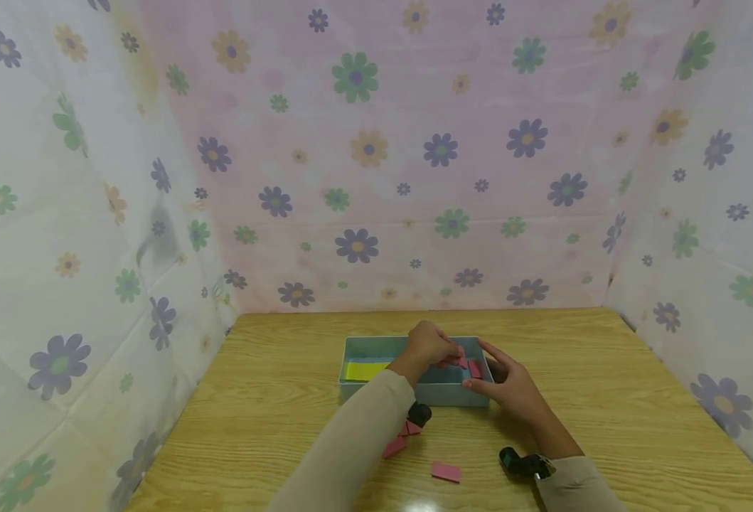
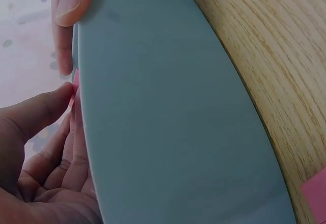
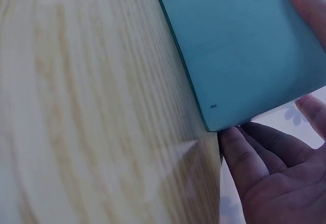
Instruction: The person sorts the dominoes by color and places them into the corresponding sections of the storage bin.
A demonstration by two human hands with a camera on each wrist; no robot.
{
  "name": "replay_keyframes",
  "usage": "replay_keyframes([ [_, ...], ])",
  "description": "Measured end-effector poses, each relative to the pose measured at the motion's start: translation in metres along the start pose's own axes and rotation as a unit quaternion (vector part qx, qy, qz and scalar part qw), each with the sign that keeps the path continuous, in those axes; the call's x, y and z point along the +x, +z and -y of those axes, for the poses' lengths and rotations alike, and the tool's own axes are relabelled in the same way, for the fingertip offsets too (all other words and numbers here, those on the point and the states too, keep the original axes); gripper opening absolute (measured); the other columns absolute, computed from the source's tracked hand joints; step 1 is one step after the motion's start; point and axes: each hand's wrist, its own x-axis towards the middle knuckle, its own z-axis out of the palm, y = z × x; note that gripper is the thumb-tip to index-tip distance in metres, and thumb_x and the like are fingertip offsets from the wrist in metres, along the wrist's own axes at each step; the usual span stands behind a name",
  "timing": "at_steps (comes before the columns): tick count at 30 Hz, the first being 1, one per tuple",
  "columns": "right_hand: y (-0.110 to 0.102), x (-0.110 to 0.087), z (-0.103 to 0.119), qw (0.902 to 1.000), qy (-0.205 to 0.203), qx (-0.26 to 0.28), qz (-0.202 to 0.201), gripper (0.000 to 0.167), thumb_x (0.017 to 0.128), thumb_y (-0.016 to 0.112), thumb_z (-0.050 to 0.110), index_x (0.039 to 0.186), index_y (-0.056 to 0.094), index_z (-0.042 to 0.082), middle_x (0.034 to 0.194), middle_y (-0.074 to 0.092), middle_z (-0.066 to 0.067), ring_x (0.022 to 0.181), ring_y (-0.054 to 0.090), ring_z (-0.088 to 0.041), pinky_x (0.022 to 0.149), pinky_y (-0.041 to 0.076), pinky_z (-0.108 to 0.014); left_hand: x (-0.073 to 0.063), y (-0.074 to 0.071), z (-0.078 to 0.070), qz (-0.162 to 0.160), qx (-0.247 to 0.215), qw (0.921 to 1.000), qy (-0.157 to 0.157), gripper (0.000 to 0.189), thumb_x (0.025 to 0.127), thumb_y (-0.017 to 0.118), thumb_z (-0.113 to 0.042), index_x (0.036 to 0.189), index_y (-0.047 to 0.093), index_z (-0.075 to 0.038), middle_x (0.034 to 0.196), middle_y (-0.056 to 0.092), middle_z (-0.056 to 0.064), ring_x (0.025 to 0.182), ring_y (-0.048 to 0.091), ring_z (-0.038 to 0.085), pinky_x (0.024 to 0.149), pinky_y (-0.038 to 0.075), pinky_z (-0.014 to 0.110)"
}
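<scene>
My left hand (image 1: 429,345) reaches into a light blue-green rectangular box (image 1: 453,395) and pinches a small pink piece (image 1: 462,358) between thumb and fingers. In the left wrist view, the box's front wall (image 2: 168,107) hides most of that piece. A second pink piece (image 1: 475,368) lies in the box at its right end. The right hand (image 1: 520,391) holds that end of the box, thumb at the front rim and index finger at the back corner. Its other fingers press against the end wall, seen in the right wrist view beside the box (image 3: 249,46).
A yellow piece (image 1: 365,370) lies in the left part of the box. On the wooden table (image 1: 274,398), several pink pieces (image 1: 394,446) lie partly behind the left sleeve, and another pink rectangle (image 1: 446,471) lies nearer. Flower-patterned cloth (image 1: 402,171) surrounds the table's back and sides.
</scene>
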Motion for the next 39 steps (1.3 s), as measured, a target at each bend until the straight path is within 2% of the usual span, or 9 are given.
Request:
replay_keyframes([
  [10,0.0,-0.001,0.001,1.0,0.007,0.002,-0.002,0.091,0.091,0.082,0.032,0.164,0.028,0.032,0.161,0.04,-0.024,0.147,0.043,-0.043,0.106,0.053,-0.052,0.011,0.003,0.005,0.001,-0.01,0.9999,-0.008,0.012,0.084,0.086,-0.005,0.074,0.079,-0.003,0.067,0.075,0.008,0.071,0.078,0.025,0.077,0.065,0.045],
  [17,0.0,-0.001,0.001,1.0,0.007,0.003,-0.002,0.09,0.091,0.081,0.032,0.164,0.028,0.032,0.161,0.041,-0.025,0.146,0.044,-0.044,0.105,0.054,-0.051,0.011,0.003,0.006,-0.006,0.01,0.9999,-0.002,0.011,0.084,0.086,-0.007,0.076,0.079,-0.005,0.073,0.077,0.012,0.074,0.079,0.025,0.076,0.065,0.044],
  [20,0.0,0.0,0.0,0.9999,0.006,0.01,-0.001,0.09,0.091,0.082,0.031,0.164,0.029,0.033,0.16,0.042,-0.024,0.145,0.045,-0.043,0.102,0.056,-0.045,0.009,0.002,0.006,0.002,0.036,0.9993,-0.006,0.011,0.089,0.082,-0.011,0.083,0.08,-0.002,0.078,0.078,0.012,0.075,0.078,0.025,0.076,0.065,0.042],
  [23,0.0,0.001,-0.002,0.9998,0.004,0.017,0.002,0.09,0.092,0.081,0.029,0.164,0.028,0.033,0.159,0.044,-0.023,0.143,0.048,-0.043,0.097,0.058,-0.036,0.007,-0.001,0.003,0.035,0.034,0.9986,-0.021,0.015,0.094,0.072,-0.01,0.092,0.076,0.004,0.087,0.077,0.018,0.075,0.076,0.029,0.075,0.064,0.044],
  [25,-0.001,0.001,-0.002,0.9998,0.002,0.018,0.001,0.089,0.092,0.081,0.029,0.164,0.029,0.033,0.159,0.045,-0.023,0.142,0.049,-0.043,0.096,0.058,-0.034,0.006,-0.002,0.001,0.058,0.018,0.9976,-0.034,0.015,0.096,0.065,-0.009,0.1,0.072,0.005,0.098,0.074,0.022,0.078,0.075,0.034,0.077,0.064,0.047],
  [27,-0.001,0.001,-0.002,0.9999,0.0,0.017,0.001,0.089,0.092,0.081,0.029,0.164,0.028,0.033,0.159,0.044,-0.024,0.142,0.049,-0.043,0.096,0.058,-0.034,0.005,-0.002,-0.001,0.078,-0.019,0.9957,-0.046,0.025,0.095,0.059,-0.005,0.117,0.065,0.006,0.107,0.069,0.025,0.086,0.072,0.04,0.081,0.063,0.051],
  [31,-0.001,0.0,-0.003,0.9999,0.001,0.016,0.0,0.089,0.092,0.081,0.029,0.164,0.029,0.033,0.158,0.044,-0.025,0.141,0.05,-0.044,0.097,0.058,-0.038,0.006,-0.001,0.001,0.088,-0.054,0.9926,-0.063,0.048,0.094,0.054,-0.004,0.142,0.054,0.002,0.119,0.061,0.024,0.098,0.065,0.044,0.089,0.06,0.054],
  [34,0.0,0.0,-0.003,0.9999,-0.002,0.015,-0.002,0.088,0.092,0.081,0.029,0.164,0.03,0.032,0.158,0.045,-0.025,0.141,0.05,-0.044,0.096,0.058,-0.037,0.006,0.002,0.003,0.088,-0.06,0.9916,-0.073,0.046,0.095,0.053,-0.006,0.14,0.055,0.002,0.12,0.062,0.026,0.099,0.065,0.045,0.091,0.059,0.054],
  [39,0.0,0.001,-0.004,0.9998,-0.009,0.016,-0.004,0.088,0.092,0.081,0.027,0.164,0.03,0.03,0.157,0.045,-0.026,0.141,0.05,-0.044,0.094,0.058,-0.033,0.005,0.006,0.003,0.089,-0.072,0.9913,-0.065,0.044,0.094,0.051,-0.006,0.136,0.058,0.003,0.113,0.064,0.031,0.099,0.068,0.048,0.091,0.06,0.055],
])
